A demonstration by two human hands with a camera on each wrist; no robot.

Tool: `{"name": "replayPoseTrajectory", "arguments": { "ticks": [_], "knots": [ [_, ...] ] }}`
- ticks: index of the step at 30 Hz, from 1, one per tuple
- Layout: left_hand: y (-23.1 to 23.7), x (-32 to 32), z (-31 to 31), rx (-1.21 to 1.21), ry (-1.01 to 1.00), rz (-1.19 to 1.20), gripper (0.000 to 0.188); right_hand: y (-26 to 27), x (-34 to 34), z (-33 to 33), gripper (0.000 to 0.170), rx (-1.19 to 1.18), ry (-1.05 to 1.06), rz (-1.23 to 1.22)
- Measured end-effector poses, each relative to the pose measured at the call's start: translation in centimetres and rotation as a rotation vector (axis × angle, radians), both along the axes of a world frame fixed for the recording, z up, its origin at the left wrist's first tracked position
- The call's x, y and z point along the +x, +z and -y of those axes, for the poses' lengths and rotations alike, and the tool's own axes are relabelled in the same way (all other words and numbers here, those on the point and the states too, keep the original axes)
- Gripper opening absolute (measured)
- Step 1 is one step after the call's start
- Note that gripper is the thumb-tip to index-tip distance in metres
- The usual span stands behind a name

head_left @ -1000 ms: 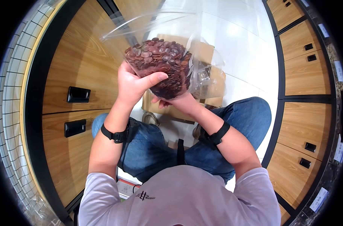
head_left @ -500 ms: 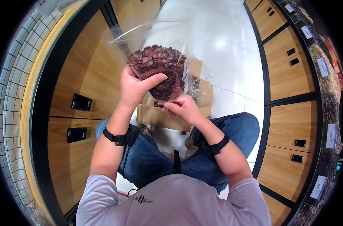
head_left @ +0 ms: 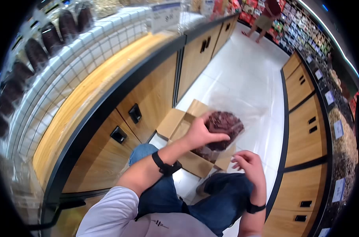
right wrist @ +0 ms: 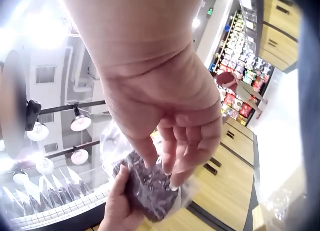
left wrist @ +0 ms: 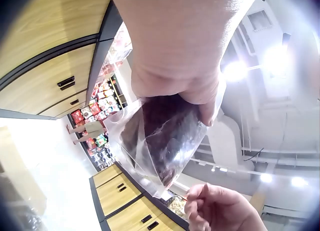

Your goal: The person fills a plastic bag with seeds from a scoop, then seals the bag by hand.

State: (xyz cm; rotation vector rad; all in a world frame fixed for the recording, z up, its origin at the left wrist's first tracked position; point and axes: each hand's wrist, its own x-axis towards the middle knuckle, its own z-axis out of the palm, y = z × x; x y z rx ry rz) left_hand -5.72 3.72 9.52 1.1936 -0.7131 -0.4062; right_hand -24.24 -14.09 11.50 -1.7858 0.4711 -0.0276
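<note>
Apparently at a holding step, the left hand [head_left: 201,132] grips the bag [head_left: 225,121] above the box [head_left: 172,122], the right hand [head_left: 249,165] loosely curled and empty; the next move likely calls for a steady grasp.

At the centre of the frame, the bag [head_left: 231,125] is of clear, glossy plastic; beside it, the box [head_left: 170,123] is matt cardboard. At right, cabinet doors [head_left: 299,146] appear smooth wood.
</note>
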Motion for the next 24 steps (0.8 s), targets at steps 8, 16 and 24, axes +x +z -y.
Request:
{"name": "replayPoseTrajectory", "arguments": {
  "ticks": [8, 16, 24],
  "knots": [
    [2.5, -6.2, 1.1, -0.015, -0.147, 0.01, 0.082, 0.3, -4.8, 1.3, 0.024, -0.065, -0.228, 0.579],
    [1.0, -9.5, 3.9, 0.206, -0.26, 0.271, 0.078, -4.8, -9.0, 1.8, 0.005, 0.007, -0.442, 0.683],
    [-0.9, -8.4, 4.6, 0.414, -0.468, 0.305, 0.086, -8.1, -10.1, 1.8, 0.006, 0.027, -0.507, 0.535]
  ]
}}
